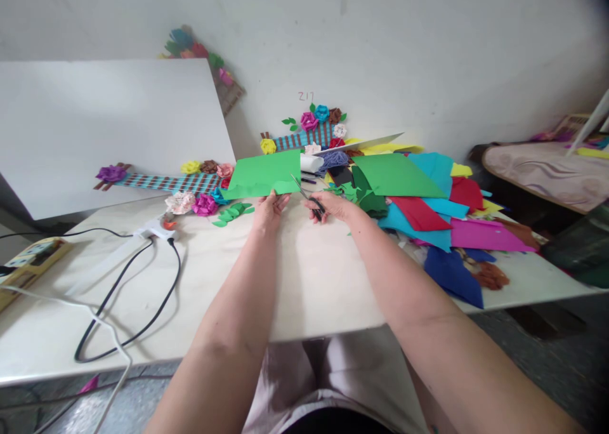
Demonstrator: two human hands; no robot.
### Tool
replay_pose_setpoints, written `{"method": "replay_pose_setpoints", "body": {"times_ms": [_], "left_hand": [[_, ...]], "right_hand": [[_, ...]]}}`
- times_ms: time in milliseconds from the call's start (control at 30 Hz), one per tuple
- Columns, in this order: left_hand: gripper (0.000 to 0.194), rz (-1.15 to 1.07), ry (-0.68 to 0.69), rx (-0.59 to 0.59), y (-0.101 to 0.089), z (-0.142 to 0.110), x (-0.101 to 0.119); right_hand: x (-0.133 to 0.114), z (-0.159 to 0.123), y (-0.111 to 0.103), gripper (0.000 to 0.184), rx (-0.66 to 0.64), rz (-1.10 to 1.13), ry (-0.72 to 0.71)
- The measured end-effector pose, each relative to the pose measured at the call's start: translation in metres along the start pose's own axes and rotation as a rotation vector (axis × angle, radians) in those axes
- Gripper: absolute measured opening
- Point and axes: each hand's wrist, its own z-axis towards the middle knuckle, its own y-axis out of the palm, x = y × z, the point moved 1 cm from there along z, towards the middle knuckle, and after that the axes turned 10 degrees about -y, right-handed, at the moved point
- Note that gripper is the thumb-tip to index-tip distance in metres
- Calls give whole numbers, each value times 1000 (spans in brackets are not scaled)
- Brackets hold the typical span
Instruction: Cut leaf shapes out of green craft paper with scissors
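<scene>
Pinching the lower edge of a green sheet [266,169] between thumb and fingers: left hand [270,210]. Right hand [329,205] has its fingers curled around the handles of the scissors [317,208]; the blades point up and left toward the sheet's lower right corner. Exact contact of blade and sheet – cannot tell.

Position: sheet and scissors are at the far side of the white table [323,275], ahead of the person. Green leaves [233,214] lie on the table, left of the left hand. Green scraps [347,193] lie just beyond the right hand, beside a second green sheet [392,175].

Surroundings: a blue-and-brown woven strip [174,182] with flowers along it stands at left, near a white board [109,123]. Behind the held sheet – a white roll [312,162] and blue yarn [334,160]. Right side of table: overlapping coloured pieces, including a red sheet [421,213], a magenta sheet [490,236] and a dark blue sheet [453,275]. Power strip [35,263] at far left.
</scene>
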Motion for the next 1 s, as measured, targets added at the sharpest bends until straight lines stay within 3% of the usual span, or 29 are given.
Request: {"method": "replay_pose_setpoints", "body": {"times_ms": [200, 1000], "left_hand": [[3, -14, 4, -11, 2, -2, 1], [17, -34, 22, -5, 1, 1, -1]], "right_hand": [[-2, 1, 0, 45, 4, -15, 27], [-5, 1, 0, 49, 3, -36, 30]]}}
